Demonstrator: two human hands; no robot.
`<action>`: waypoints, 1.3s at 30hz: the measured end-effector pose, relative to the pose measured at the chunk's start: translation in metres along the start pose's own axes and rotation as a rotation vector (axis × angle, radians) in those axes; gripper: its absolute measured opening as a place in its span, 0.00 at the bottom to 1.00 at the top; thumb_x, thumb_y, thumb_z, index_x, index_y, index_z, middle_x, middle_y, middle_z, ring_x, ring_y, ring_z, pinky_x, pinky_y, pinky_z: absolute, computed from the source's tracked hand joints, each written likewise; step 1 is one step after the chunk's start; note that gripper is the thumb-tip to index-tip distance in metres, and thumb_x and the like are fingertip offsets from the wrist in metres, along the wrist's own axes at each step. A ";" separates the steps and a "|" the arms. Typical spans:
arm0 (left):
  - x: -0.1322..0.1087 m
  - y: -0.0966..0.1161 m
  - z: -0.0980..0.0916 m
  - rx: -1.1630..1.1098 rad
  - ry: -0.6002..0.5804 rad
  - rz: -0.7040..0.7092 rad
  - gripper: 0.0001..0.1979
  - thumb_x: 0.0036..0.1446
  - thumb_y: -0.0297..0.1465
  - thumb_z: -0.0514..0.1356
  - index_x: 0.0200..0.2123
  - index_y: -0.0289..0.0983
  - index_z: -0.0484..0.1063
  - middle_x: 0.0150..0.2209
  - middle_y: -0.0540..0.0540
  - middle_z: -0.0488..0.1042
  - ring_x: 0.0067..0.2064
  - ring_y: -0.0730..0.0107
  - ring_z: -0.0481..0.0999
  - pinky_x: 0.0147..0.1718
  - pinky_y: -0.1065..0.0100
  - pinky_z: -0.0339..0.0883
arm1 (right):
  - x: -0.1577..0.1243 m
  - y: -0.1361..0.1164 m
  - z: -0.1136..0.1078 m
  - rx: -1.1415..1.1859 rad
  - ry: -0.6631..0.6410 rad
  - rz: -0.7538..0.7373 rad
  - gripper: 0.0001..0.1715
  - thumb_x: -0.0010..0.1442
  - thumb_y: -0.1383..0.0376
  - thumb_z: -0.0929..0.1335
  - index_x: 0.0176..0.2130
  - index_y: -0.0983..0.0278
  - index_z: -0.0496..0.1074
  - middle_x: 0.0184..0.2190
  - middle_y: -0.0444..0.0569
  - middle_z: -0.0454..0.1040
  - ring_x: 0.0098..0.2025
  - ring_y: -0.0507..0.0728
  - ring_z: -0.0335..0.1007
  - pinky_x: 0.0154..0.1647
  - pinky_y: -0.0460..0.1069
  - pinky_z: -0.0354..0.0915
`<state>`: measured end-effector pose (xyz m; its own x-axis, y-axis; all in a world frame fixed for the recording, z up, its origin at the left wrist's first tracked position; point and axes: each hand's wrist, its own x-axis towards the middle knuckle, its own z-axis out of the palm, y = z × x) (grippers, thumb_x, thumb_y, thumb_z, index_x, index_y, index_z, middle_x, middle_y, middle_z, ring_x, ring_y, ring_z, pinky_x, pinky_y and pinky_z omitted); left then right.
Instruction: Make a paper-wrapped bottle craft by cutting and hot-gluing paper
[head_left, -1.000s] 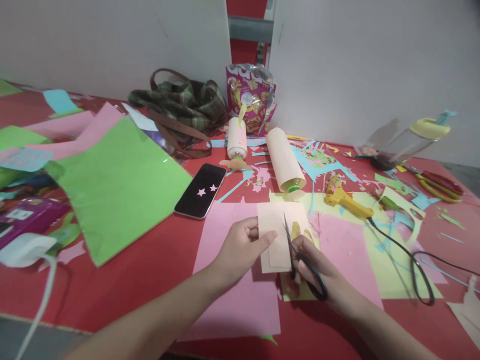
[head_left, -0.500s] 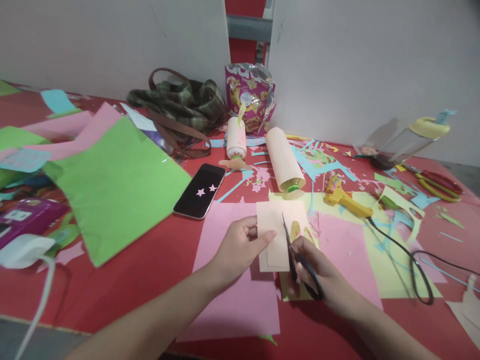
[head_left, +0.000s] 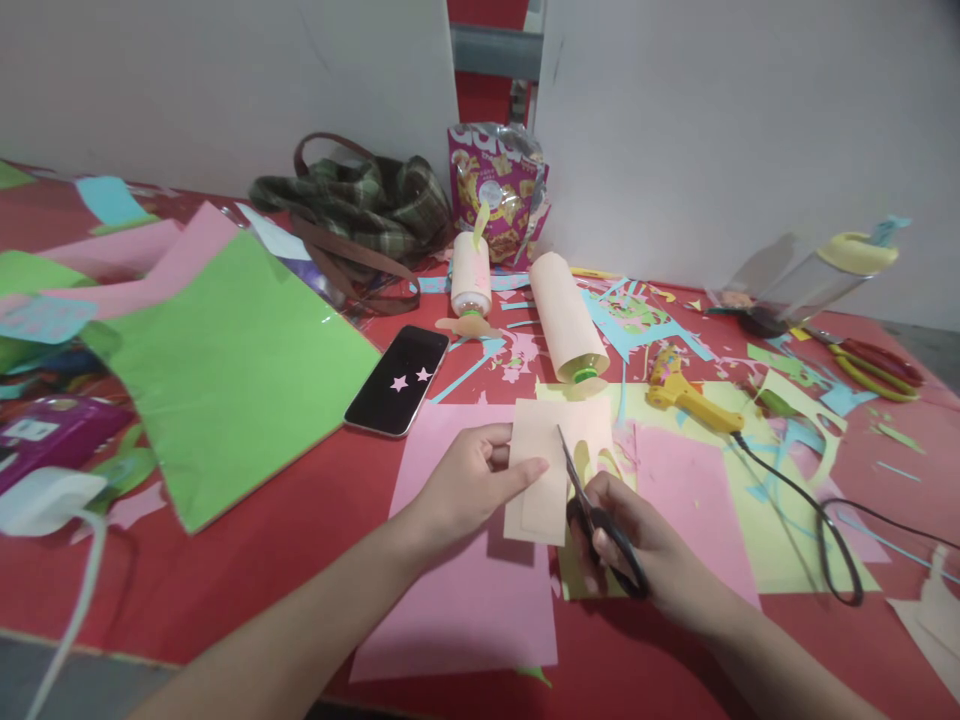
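Note:
Between thumb and fingers, my left hand (head_left: 474,478) pinches a piece of cream paper (head_left: 538,450), held above a pink sheet (head_left: 457,610). A faint outline runs along the paper's lower part. My right hand (head_left: 637,530) grips black-handled scissors (head_left: 611,545), its fingers in the handle loops. The blades point up and away, lying against the right part of the paper, where a cut separates the front strip from the piece behind. Beyond my hands, a bottle wrapped in cream paper (head_left: 566,315) lies on its side, its green cap toward me.
Left of my hands are a phone (head_left: 396,385) with two pink stars and a large green sheet (head_left: 240,370). On the right lie a yellow glue gun (head_left: 694,400) with a looping black cord, pliers (head_left: 874,368) and a clear bottle (head_left: 814,285). Paper scraps cover the back.
The lower part of the cream paper has shifted slightly left, away from the scissors. The scissor tips have also moved slightly left; both hands keep their grips.

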<state>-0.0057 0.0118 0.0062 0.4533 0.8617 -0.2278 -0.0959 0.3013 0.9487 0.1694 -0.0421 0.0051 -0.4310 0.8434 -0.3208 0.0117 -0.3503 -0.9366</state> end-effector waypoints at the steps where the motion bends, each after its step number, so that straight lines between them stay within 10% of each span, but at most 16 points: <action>1: 0.000 0.001 -0.001 0.003 -0.007 0.000 0.07 0.47 0.30 0.59 0.32 0.34 0.71 0.22 0.51 0.72 0.26 0.73 0.72 0.24 0.75 0.64 | 0.000 0.000 0.000 0.002 0.003 -0.002 0.21 0.51 0.50 0.63 0.27 0.61 0.51 0.17 0.39 0.64 0.18 0.48 0.60 0.19 0.44 0.55; 39: 0.001 0.006 -0.007 0.107 -0.143 -0.026 0.11 0.47 0.32 0.59 0.34 0.33 0.68 0.16 0.56 0.63 0.18 0.82 0.62 0.17 0.79 0.57 | -0.002 0.009 -0.009 0.064 -0.103 -0.097 0.19 0.53 0.52 0.63 0.31 0.62 0.53 0.25 0.42 0.62 0.24 0.48 0.61 0.24 0.45 0.56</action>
<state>-0.0121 0.0176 0.0097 0.5767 0.7851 -0.2259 0.0084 0.2708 0.9626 0.1783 -0.0429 -0.0038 -0.5178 0.8293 -0.2099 -0.0910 -0.2974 -0.9504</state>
